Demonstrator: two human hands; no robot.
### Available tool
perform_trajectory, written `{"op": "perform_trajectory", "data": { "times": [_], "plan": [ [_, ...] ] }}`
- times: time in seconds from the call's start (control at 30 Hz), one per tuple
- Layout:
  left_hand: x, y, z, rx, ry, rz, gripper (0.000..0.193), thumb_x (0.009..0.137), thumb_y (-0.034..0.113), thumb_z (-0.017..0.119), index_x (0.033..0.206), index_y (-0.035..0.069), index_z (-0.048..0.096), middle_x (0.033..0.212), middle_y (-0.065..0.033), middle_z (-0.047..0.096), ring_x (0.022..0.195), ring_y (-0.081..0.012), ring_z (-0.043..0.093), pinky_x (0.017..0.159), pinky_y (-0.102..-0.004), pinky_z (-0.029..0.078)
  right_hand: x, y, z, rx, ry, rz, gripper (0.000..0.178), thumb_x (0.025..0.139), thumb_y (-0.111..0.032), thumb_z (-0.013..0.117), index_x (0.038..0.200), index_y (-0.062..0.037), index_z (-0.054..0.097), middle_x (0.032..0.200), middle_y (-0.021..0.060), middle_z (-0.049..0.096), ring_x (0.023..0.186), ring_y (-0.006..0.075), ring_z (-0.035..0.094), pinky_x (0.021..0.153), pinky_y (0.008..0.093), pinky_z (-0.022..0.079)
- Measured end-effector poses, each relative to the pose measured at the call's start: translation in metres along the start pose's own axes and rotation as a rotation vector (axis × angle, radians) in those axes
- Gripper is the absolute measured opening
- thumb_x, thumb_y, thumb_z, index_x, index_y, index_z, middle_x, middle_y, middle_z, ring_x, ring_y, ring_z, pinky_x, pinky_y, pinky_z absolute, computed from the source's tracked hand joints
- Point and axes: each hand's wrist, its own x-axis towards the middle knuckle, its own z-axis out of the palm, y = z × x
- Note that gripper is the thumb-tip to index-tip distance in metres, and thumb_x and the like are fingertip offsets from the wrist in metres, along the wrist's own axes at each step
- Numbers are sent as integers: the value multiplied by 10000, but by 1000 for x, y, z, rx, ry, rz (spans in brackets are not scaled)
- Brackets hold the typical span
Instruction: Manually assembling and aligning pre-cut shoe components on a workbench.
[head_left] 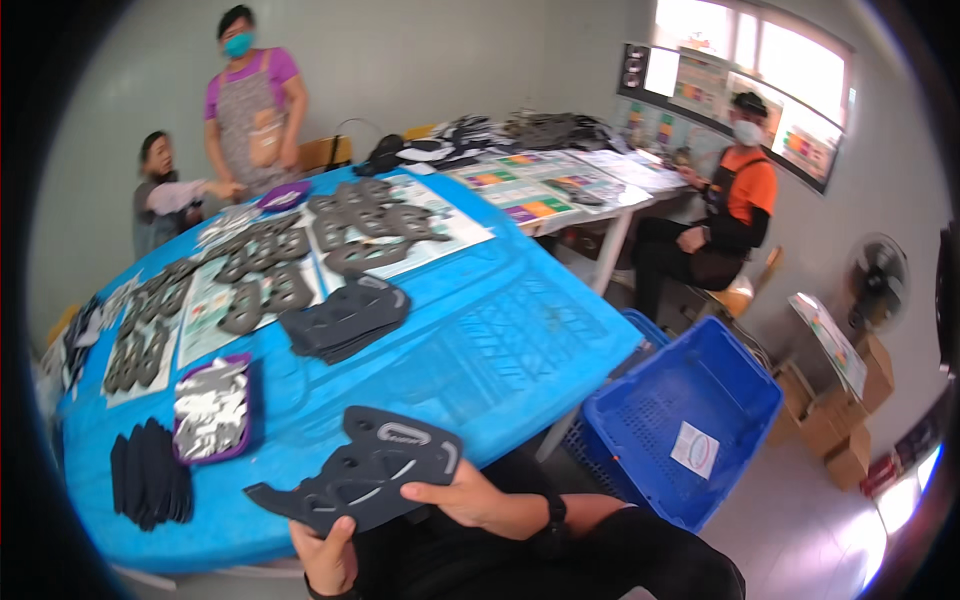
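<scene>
A flat dark grey piece (370,470), shaped like a shoe upper with oval and slit-like light markings, is held up over the table's near edge. My left hand (328,562) pinches its lower left part, thumb on top. At its right end, my right hand (470,497) grips it with the thumb lying over the surface. Fingers beneath the piece are hidden on both hands. Beyond it lies a stack of similar dark pieces (345,318) on the blue-covered table (480,360).
A purple-rimmed tray (247,440) of small white-grey parts sits left, beside dark strips (150,475). Grey shaped pieces (265,250) lie on printed sheets. A blue crate (620,440) stands right of the table. Two people (255,110) are at the far left; another (740,190) sits at right.
</scene>
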Motion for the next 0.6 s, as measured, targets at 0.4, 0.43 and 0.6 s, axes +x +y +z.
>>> {"op": "perform_trajectory", "data": {
  "times": [0.4, 0.43, 0.6],
  "plan": [
    [-2, 1, 0, 181, -193, -149, 509, 741, -67, 621, 1204, 0, 422, 1114, -75, 492, 1046, -193, 466, 938, -331, 348, -13, 14, 5, -146, -88, 12, 410, 842, -67, 612, 1216, -18, 451, 1149, 42, 509, 1059, 123, 466, 896, 274, 403],
    [0, -2, 4, 223, -212, -164, 521, 737, -78, 620, 1209, 4, 414, 1115, -77, 490, 1050, -193, 464, 939, -332, 348, -12, 17, 1, -153, -111, -60, 396, 846, -71, 608, 1208, -14, 458, 1150, 43, 510, 1056, 123, 468, 890, 274, 409],
    [1, -4, -2, 185, -275, -193, 496, 746, -82, 624, 1187, 6, 415, 1106, -84, 491, 1041, -196, 474, 921, -321, 368, -14, 19, 1, -246, -131, -84, 379, 842, -77, 614, 1187, -9, 471, 1120, 46, 523, 1039, 119, 481, 876, 272, 420]
  ]
}}
